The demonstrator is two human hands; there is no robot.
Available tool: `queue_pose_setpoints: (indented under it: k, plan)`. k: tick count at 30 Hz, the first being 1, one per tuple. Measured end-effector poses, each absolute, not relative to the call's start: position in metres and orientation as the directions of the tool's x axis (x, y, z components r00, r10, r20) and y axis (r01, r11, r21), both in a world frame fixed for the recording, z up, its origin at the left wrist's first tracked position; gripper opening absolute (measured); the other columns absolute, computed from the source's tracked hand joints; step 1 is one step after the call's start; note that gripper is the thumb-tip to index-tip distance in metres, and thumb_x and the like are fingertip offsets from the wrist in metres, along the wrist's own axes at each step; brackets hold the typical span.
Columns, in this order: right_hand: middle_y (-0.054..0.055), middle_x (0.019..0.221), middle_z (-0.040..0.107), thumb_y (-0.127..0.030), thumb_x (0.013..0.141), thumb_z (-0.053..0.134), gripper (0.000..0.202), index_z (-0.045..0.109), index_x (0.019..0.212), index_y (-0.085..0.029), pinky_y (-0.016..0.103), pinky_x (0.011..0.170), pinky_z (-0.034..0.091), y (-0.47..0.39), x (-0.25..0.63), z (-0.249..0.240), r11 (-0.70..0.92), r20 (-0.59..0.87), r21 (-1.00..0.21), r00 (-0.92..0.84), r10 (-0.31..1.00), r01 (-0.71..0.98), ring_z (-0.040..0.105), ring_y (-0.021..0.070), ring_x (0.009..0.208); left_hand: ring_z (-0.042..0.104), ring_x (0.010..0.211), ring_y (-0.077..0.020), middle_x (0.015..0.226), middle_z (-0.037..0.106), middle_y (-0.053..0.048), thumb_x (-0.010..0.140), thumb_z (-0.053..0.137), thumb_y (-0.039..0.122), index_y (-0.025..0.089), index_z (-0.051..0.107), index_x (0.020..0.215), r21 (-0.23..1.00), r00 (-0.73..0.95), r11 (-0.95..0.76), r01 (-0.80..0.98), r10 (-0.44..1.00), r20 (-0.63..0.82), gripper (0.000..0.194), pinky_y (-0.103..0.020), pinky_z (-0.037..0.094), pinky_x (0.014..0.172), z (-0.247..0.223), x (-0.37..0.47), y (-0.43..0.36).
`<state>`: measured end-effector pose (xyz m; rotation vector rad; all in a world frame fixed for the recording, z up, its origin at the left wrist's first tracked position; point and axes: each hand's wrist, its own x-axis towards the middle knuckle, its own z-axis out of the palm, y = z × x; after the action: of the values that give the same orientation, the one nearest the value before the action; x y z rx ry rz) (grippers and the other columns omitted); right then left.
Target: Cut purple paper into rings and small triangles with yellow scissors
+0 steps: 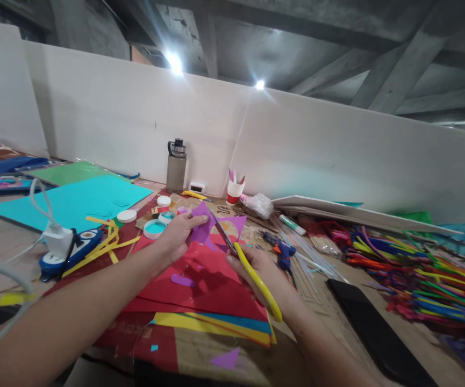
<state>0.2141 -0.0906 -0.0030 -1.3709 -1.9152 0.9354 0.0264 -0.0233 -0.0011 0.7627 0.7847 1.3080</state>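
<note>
My left hand (179,236) pinches a sheet of purple paper (202,224) between thumb and fingers. In my right hand (262,274) is a pair of scissors with yellow handles (256,278), its blades pointing up and left beside the purple paper. Whether the blades touch the paper I cannot tell. Both hands are above a stack of red paper (163,293), with yellow and blue sheets showing under its front edge. A purple strip (183,280) lies on the red sheet. A purple scrap (226,359) lies nearer to me.
Left: turquoise sheet (74,201), yellow paper strips (113,242), blue power strip (71,252). Behind: open paint pots (154,229), bottle (176,166), paper cup of pens (235,192). Right: glue gun (284,255), glue stick (292,225), black phone (377,328), colourful pipe cleaners (426,274).
</note>
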Motion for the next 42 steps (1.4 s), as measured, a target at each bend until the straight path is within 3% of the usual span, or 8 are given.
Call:
queue_pose_setpoints:
  k: [8,17,34,42]
  plan:
    - [-0.006,0.049,0.041,-0.045,0.088,0.052,0.028,0.057,0.082,-0.018,0.02,0.044,0.033,-0.092,0.216,0.003,0.231,0.057,-0.816,-0.325,0.944,0.53,0.04,0.0095,0.044,0.061,0.051,-0.0094,0.062,0.067,-0.001,0.066,0.072,0.007,0.012,0.064,0.07,0.86,0.095,0.095,-0.501,0.994,-0.054,0.01,-0.018,0.047,0.049,0.003,0.025,-0.026]
    - [-0.004,0.061,0.043,-0.044,0.089,0.05,0.03,0.049,0.073,-0.019,0.02,0.048,0.031,-0.093,0.215,-0.001,0.321,0.144,-0.788,-0.35,0.926,0.526,0.04,0.0095,0.055,0.058,0.05,-0.0091,0.06,0.065,-0.001,0.067,0.07,0.009,0.013,0.061,0.071,0.888,0.107,0.091,-0.452,0.993,-0.047,0.011,-0.018,0.045,0.048,0.003,0.023,-0.026]
    - [-0.006,0.049,0.037,-0.045,0.088,0.05,0.029,0.053,0.077,-0.019,0.02,0.042,0.029,-0.094,0.215,0.001,0.248,0.069,-0.815,-0.339,0.938,0.523,0.037,0.0085,0.043,0.055,0.045,-0.0084,0.057,0.062,0.001,0.061,0.073,0.009,0.014,0.055,0.069,0.883,0.101,0.098,-0.46,0.993,-0.058,0.02,-0.018,0.042,0.045,0.009,0.024,-0.029]
    - [-0.004,0.053,0.045,-0.041,0.088,0.05,0.026,0.054,0.078,-0.018,0.02,0.046,0.032,-0.091,0.218,0.001,0.313,0.113,-0.754,-0.356,0.928,0.577,0.042,0.0096,0.047,0.058,0.047,-0.0094,0.06,0.064,-0.001,0.062,0.073,0.01,0.013,0.059,0.07,0.901,0.128,0.108,-0.421,0.99,-0.059,0.016,-0.019,0.046,0.047,0.009,0.021,-0.027]
